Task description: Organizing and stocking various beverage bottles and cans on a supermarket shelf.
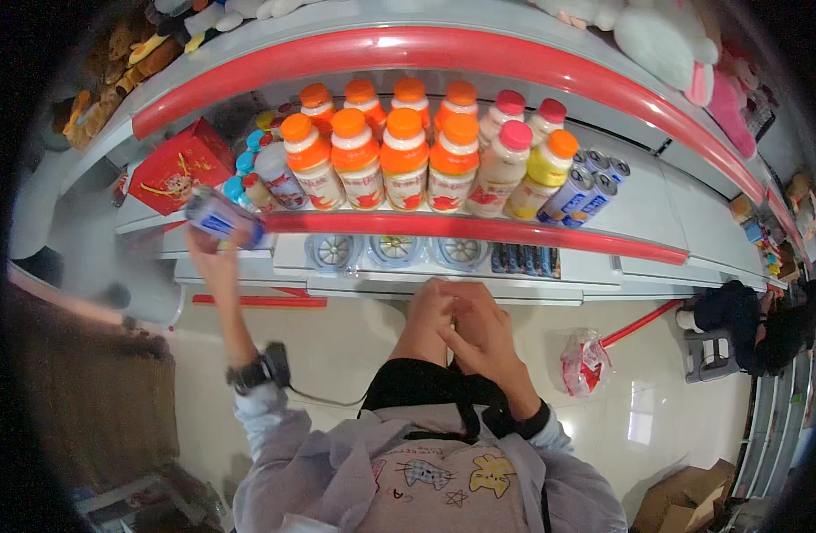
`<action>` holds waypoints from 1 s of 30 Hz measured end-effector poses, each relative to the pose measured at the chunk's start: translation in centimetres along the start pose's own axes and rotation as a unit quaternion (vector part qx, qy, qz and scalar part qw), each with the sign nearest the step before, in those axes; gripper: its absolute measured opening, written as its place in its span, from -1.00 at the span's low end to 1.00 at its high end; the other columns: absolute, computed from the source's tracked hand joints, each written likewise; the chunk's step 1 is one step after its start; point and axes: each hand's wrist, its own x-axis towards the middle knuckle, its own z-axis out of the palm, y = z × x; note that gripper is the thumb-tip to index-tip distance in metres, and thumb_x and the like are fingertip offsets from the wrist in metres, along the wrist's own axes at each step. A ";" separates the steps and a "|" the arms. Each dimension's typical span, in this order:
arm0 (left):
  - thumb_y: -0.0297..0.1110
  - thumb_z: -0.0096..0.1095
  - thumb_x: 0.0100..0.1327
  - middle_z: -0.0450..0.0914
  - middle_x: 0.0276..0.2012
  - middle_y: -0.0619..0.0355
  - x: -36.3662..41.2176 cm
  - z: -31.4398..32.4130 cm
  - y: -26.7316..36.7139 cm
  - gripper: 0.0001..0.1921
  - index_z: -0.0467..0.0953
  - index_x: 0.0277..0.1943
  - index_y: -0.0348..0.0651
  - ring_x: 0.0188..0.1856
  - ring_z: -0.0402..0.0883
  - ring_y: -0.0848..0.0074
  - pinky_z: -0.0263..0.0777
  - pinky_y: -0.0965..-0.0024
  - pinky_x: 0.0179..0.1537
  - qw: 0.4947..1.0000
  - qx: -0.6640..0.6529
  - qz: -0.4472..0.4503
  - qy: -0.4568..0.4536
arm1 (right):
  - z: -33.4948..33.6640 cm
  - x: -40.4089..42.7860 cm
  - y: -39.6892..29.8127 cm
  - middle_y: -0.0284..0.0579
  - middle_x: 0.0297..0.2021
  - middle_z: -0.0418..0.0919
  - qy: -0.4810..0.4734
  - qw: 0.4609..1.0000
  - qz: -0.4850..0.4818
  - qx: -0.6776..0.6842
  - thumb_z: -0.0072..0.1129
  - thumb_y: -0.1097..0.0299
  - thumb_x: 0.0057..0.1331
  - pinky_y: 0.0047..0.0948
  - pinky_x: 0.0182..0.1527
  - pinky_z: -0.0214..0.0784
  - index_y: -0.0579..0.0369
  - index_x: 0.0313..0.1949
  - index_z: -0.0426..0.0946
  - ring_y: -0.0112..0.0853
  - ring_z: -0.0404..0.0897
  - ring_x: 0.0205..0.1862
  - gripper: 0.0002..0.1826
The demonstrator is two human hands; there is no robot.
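Note:
My left hand [212, 253] grips a blue-and-white drink can [222, 218], tilted and blurred, in front of the shelf's left part. Behind the can are a red gift bag [184, 166] and several small bottles with light-blue caps [245, 163]. My right hand [481, 326] rests on my knee, holding nothing, with its fingers partly spread. Before me on the shelf stand two rows of orange-capped bottles [404, 163], with pink-capped bottles [504, 170] to their right. A yellow bottle [546, 174] comes after them, then several blue-and-white cans [584, 193] at the right end.
Red edge strips [474, 228] front the shelves. Packaged round items [394, 250] and dark narrow packs [524, 258] fill the lower shelf. Plush toys [661, 40] sit above. On the floor are a plastic bag [584, 363] and a cardboard box [684, 500]. Another person [727, 320] sits at right.

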 end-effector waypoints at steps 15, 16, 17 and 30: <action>-0.54 0.24 0.10 0.45 -0.02 0.06 12.7 -3.6 -10.4 -0.45 0.19 0.14 -0.27 -0.04 0.46 0.43 0.34 0.40 -0.01 0.987 -0.041 -0.089 -0.130 | 1.8 2.0 4.5 -0.08 -0.27 0.52 0.008 1.000 -0.002 -0.018 0.18 0.38 0.13 -0.39 -0.23 0.39 0.17 -0.08 0.41 -0.30 0.57 -0.36 -0.65; -0.54 0.23 0.10 0.44 -0.02 0.06 12.7 -3.8 -10.4 -0.45 0.19 0.15 -0.26 -0.02 0.45 0.42 0.32 0.38 0.02 0.980 -0.047 -0.127 -0.149 | 1.7 2.2 4.4 -0.08 -0.27 0.51 -0.001 1.000 0.001 -0.020 0.18 0.39 0.12 -0.40 -0.24 0.40 0.17 -0.08 0.41 -0.30 0.57 -0.37 -0.65; -0.55 0.22 0.10 0.44 -0.01 0.07 12.8 -4.0 -10.6 -0.44 0.19 0.16 -0.26 -0.01 0.44 0.42 0.30 0.35 0.05 0.970 -0.053 -0.165 -0.168 | 1.7 2.3 4.3 -0.08 -0.28 0.51 -0.010 1.000 0.004 -0.021 0.17 0.40 0.12 -0.41 -0.25 0.40 0.18 -0.08 0.41 -0.30 0.57 -0.38 -0.65; -0.52 0.13 0.18 0.40 0.04 0.13 12.5 -5.5 -16.4 -0.46 0.17 0.22 -0.15 0.07 0.38 0.41 0.19 0.28 0.17 0.924 -0.243 -0.212 -0.204 | -5.4 1.5 8.6 -0.15 -0.27 0.51 0.325 0.944 0.016 -0.056 0.00 0.66 0.21 -0.56 -0.28 0.32 0.22 -0.19 0.42 -0.49 0.48 -0.31 -0.82</action>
